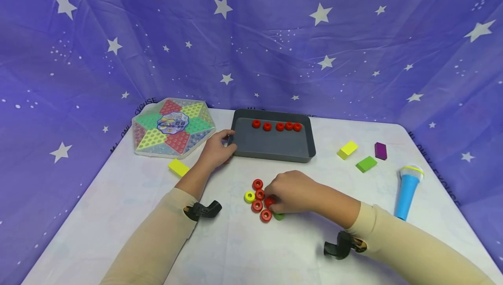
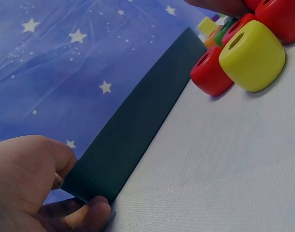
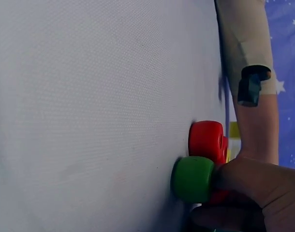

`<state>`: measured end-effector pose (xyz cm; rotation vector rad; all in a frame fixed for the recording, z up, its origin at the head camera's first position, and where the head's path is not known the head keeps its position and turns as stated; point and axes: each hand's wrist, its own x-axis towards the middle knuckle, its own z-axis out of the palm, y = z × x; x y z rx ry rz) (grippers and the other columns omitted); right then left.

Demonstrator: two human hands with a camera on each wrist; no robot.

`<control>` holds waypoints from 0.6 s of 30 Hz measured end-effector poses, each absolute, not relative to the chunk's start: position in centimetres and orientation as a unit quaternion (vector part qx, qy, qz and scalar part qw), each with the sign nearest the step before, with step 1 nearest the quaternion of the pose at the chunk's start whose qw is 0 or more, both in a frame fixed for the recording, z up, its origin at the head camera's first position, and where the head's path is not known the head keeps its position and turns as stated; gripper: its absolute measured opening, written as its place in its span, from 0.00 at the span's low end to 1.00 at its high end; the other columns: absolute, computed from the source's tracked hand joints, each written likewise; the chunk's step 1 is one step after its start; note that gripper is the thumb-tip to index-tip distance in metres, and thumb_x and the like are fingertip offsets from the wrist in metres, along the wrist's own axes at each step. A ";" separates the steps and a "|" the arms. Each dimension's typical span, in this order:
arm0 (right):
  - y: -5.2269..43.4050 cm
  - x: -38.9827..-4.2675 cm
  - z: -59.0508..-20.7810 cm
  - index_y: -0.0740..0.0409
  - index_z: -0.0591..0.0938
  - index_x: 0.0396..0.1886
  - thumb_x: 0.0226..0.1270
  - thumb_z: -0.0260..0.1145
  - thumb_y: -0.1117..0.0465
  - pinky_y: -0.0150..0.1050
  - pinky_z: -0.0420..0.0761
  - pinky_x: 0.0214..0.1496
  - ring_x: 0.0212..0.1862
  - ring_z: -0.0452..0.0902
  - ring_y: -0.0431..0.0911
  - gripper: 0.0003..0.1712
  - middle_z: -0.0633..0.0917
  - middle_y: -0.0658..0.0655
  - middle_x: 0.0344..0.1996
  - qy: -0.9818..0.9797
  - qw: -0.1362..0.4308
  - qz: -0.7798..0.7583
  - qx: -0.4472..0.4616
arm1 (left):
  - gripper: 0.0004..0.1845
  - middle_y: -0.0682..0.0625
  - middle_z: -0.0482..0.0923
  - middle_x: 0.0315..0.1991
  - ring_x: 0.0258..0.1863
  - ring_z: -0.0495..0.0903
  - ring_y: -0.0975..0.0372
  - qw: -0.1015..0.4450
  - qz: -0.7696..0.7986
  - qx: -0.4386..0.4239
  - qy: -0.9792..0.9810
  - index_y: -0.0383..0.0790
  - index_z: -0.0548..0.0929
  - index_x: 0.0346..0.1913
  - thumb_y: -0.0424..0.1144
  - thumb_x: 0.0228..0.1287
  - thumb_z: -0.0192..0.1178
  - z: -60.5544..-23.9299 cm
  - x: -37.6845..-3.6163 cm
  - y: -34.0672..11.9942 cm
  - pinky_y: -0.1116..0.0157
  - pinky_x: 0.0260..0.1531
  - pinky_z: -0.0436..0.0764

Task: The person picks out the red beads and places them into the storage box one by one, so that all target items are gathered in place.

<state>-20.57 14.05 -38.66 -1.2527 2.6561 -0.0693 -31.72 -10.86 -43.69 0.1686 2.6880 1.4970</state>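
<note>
A dark grey tray [image 1: 271, 147] holds several red beads [image 1: 280, 126] in a row along its far side. My left hand [image 1: 215, 150] grips the tray's near left corner; in the left wrist view its thumb and fingers bracket the tray wall [image 2: 133, 121]. Over a cluster of beads on the table, my right hand [image 1: 294, 192] has its fingers curled round a red bead [image 1: 270, 201], mostly hidden by them. Against its thumb sits a green bead [image 3: 192, 179], with another red bead [image 3: 205, 140] beside it. A yellow bead [image 1: 249, 197] lies at the cluster's left.
A hexagonal Chinese checkers board [image 1: 173, 124] lies left of the tray. One yellow block [image 1: 178, 168] is by my left forearm. To the right are another yellow block [image 1: 347, 150], a green block [image 1: 366, 164], a purple block [image 1: 380, 151] and a blue toy microphone [image 1: 407, 193].
</note>
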 end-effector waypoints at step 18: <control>15.0 -26.5 -33.3 0.46 0.89 0.46 0.66 0.70 0.52 0.35 0.81 0.36 0.30 0.78 0.36 0.11 0.87 0.38 0.32 0.910 0.119 -0.144 -0.371 | 0.28 0.45 0.73 0.62 0.17 0.79 0.58 0.031 0.498 0.054 0.865 0.49 0.76 0.68 0.41 0.63 0.59 -43.9 -32.0 -11.1 0.61 0.23 0.84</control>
